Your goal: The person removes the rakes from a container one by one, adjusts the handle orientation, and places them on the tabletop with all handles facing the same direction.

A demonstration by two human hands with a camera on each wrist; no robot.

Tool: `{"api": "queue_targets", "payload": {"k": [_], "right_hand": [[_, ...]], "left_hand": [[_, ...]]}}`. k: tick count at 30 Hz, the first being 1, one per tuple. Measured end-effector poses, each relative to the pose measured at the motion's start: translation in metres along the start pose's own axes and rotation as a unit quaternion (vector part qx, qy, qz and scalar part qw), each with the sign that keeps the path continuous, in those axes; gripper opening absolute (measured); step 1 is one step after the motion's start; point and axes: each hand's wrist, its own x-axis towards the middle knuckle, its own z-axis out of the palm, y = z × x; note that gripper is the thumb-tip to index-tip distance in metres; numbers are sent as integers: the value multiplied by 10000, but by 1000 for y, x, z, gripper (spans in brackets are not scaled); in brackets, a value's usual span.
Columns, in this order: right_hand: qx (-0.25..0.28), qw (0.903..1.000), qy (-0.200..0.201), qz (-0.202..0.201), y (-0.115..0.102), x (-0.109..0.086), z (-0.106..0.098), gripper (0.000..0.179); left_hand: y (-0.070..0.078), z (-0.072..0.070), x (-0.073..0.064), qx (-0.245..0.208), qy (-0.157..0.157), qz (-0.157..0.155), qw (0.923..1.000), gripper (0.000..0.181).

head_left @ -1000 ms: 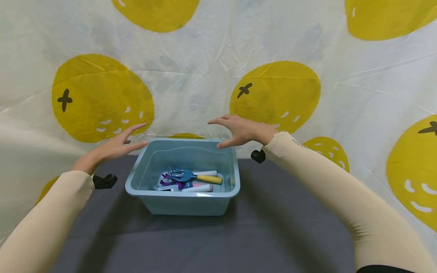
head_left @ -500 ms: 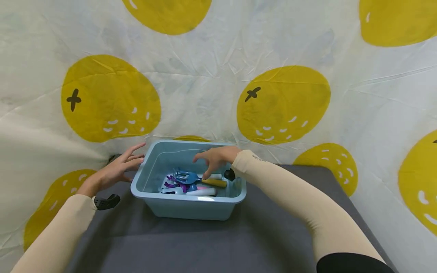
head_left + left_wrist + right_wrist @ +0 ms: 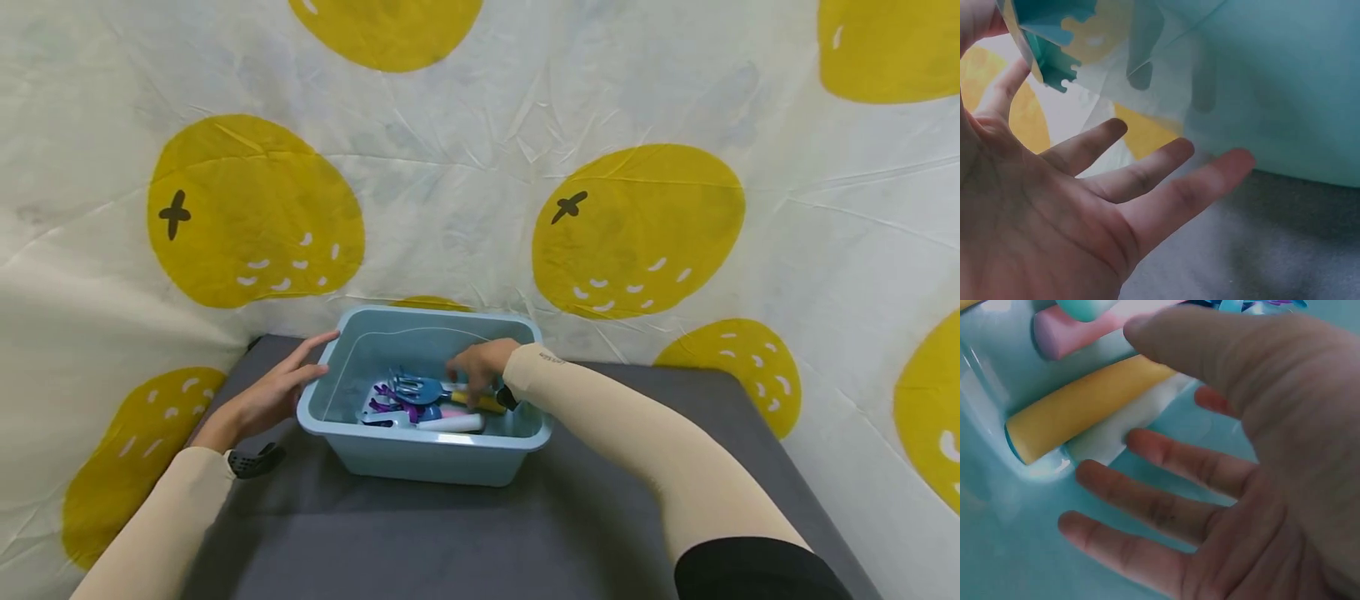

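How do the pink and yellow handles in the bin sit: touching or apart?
Apart: the right wrist view shows a gap between the pink handle and yellow handle where both are visible.

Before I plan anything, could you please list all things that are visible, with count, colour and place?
Tub: 1, light blue, on the table
Fork-shaped tool: 1, blue head and yellow handle, in the tub
Pale handles: 2, whitish, in the tub, one near the front wall, one beside the yellow handle
Pink handle: 1, pink, in the tub
Purple tines: count unclear (overlapping), purple, in the tub
Table: 1, dark grey, under the tub
Backdrop cloth: white with yellow prints, behind the table
Wrist devices: 2, black, one per wrist
Sleeves: 2, cream, on both arms
Left grip: 1 hand, at the tub's left side
Right grip: 1 hand, reaching inside the tub
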Motion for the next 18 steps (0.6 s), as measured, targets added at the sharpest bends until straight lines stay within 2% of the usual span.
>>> {"api": "queue_targets", "payload": {"k": [7, 18], "right_hand": [[98, 9998, -122, -88, -8, 6, 4, 47], [100, 9986, -98, -504, -12, 16, 13, 43]], "left_hand": [[-6, 2, -3, -348, -22, 72, 9994, 65], [-12, 2, 0, -325, -17, 177, 9993, 66]]}}
